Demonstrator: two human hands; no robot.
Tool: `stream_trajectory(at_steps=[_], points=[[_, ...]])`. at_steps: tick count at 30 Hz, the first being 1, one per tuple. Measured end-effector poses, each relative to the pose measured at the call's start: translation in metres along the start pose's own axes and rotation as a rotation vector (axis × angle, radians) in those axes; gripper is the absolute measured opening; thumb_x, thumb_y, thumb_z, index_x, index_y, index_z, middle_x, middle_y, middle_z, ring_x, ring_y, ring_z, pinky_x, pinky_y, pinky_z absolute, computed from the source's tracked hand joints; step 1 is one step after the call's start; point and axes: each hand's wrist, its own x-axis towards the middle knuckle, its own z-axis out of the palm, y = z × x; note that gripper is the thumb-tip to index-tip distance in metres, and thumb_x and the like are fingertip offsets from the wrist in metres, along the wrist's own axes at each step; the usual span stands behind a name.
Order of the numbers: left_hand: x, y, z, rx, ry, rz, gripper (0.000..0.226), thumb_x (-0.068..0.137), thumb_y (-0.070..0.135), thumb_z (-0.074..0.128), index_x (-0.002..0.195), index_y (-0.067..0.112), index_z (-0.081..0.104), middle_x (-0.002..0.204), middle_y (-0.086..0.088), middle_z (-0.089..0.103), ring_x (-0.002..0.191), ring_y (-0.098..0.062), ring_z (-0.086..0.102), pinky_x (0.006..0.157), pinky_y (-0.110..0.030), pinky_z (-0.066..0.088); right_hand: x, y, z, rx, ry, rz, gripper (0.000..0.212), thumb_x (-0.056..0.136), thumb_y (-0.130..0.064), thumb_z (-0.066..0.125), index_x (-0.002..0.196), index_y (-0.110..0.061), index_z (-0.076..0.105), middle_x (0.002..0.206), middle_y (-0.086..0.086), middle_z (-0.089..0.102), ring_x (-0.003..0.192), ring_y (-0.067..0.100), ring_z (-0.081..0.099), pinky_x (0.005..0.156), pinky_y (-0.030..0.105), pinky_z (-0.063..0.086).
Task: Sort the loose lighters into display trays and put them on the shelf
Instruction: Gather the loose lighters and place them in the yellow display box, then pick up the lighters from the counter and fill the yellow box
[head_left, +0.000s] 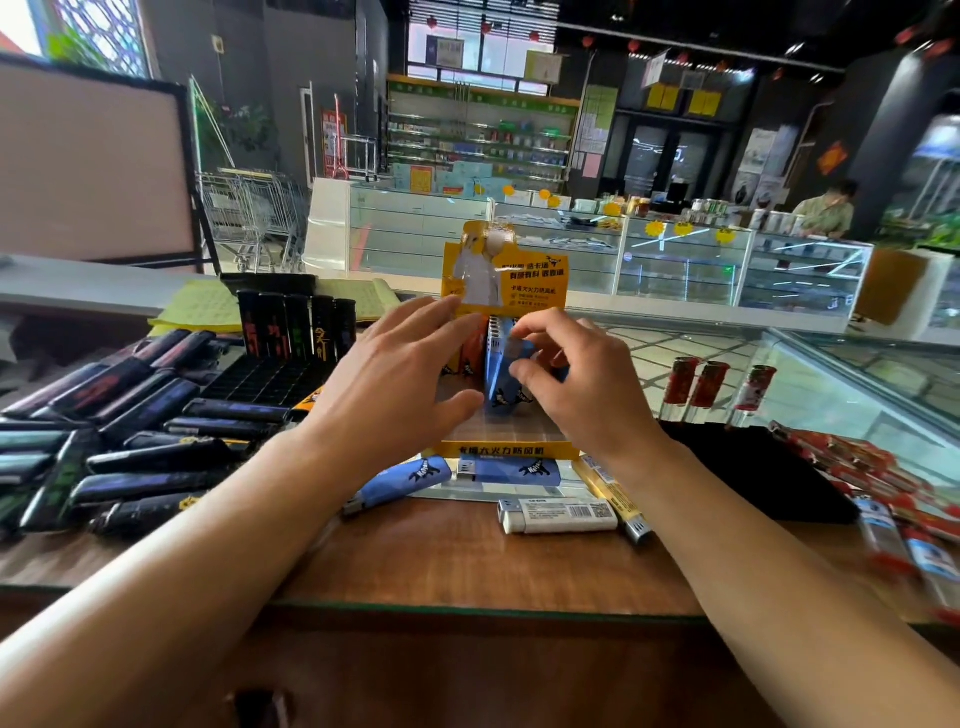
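The wooden desk (457, 551) carries everything. Between the hands stands the yellow display tray (506, 447), partly filled with upright lighters. The left hand (395, 384) is held with fingers spread against the tray's left side; the right hand (582, 379) pinches an upright blue lighter (497, 374) in the tray. Black lighters (130, 441) are heaped left of the left hand, red lighters (883, 483) right of the right hand, and a white lighter (558, 515) lies nearer the person, below the tray.
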Motion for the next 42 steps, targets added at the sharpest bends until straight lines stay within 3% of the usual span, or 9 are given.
stream_trajectory(at_steps=[3,6,9,15,24,31,34,39,42], points=[[0.0,-0.002,0.002,0.004,-0.015,0.008,0.075,0.083,0.051,0.068,0.148,0.024,0.042,0.156,-0.003,0.038,0.145,-0.026,0.031,0.117,-0.047,0.032,0.001,0.002,0.006,-0.117,0.033,-0.066,0.028,0.084,-0.02,0.074,0.111,-0.018,0.067,0.084,-0.017,0.052,0.09,0.019,0.051,0.076,0.034,0.043],[0.0,-0.002,0.002,-0.007,-0.017,0.005,0.076,0.079,0.056,0.057,0.147,0.025,0.044,0.155,-0.003,0.04,0.144,-0.027,0.033,0.116,-0.049,0.033,0.004,0.009,0.011,-0.233,0.045,-0.126,0.027,0.082,-0.022,0.076,0.107,-0.017,0.069,0.099,-0.003,0.064,0.096,0.023,0.051,0.081,0.033,0.041],[0.0,-0.001,0.001,-0.024,-0.003,0.002,0.075,0.078,0.055,0.056,0.146,0.025,0.046,0.154,-0.003,0.042,0.143,-0.027,0.034,0.116,-0.047,0.032,0.004,0.013,0.013,-0.278,0.043,-0.146,0.03,0.081,-0.025,0.076,0.11,-0.018,0.072,0.101,-0.001,0.065,0.096,0.023,0.051,0.083,0.034,0.044],[-0.001,0.001,0.0,-0.075,0.053,-0.001,0.068,0.08,0.051,0.059,0.142,0.023,0.052,0.148,-0.003,0.05,0.14,-0.026,0.04,0.113,-0.044,0.035,0.009,0.006,-0.005,-0.209,0.016,-0.088,0.033,0.09,-0.031,0.058,0.119,-0.02,0.068,0.115,-0.004,0.065,0.111,0.017,0.047,0.092,0.029,0.037],[-0.01,0.021,-0.011,-0.075,0.089,0.038,0.055,0.082,0.042,0.06,0.132,0.018,0.062,0.135,0.0,0.061,0.127,-0.025,0.052,0.104,-0.041,0.043,-0.012,-0.003,-0.035,-0.25,-0.021,-0.057,0.034,0.09,-0.033,0.052,0.117,-0.02,0.068,0.116,-0.005,0.066,0.113,0.014,0.05,0.089,0.019,0.031],[-0.036,0.045,-0.014,-0.096,0.048,0.129,0.042,0.082,0.039,0.061,0.117,0.017,0.069,0.112,0.001,0.069,0.106,-0.024,0.059,0.086,-0.039,0.052,-0.064,0.003,-0.055,-0.287,-0.102,-0.02,0.035,0.089,-0.033,0.052,0.115,-0.017,0.069,0.115,-0.003,0.067,0.111,0.016,0.053,0.092,0.021,0.034],[-0.036,0.05,-0.008,-0.06,0.044,0.19,0.038,0.082,0.035,0.062,0.114,0.016,0.07,0.105,0.001,0.07,0.099,-0.025,0.061,0.08,-0.037,0.054,-0.076,0.005,-0.057,-0.291,-0.097,0.011,0.034,0.089,-0.033,0.053,0.116,-0.019,0.069,0.119,-0.004,0.067,0.118,0.018,0.054,0.101,0.031,0.039],[-0.036,0.052,0.008,-0.063,0.031,0.196,0.03,0.086,0.028,0.068,0.112,0.016,0.07,0.108,0.001,0.07,0.099,-0.023,0.061,0.079,-0.036,0.054,-0.081,0.0,-0.053,-0.287,-0.1,0.016,0.035,0.09,-0.035,0.052,0.116,-0.02,0.068,0.12,-0.004,0.066,0.12,0.018,0.052,0.102,0.031,0.038],[-0.035,0.054,0.012,-0.086,-0.023,0.185,0.032,0.088,0.037,0.064,0.113,0.018,0.07,0.111,0.003,0.069,0.102,-0.02,0.059,0.08,-0.034,0.055,-0.083,-0.002,-0.046,-0.267,-0.088,-0.008,0.033,0.089,-0.033,0.052,0.114,-0.018,0.069,0.116,-0.003,0.067,0.115,0.014,0.05,0.104,0.03,0.037]])
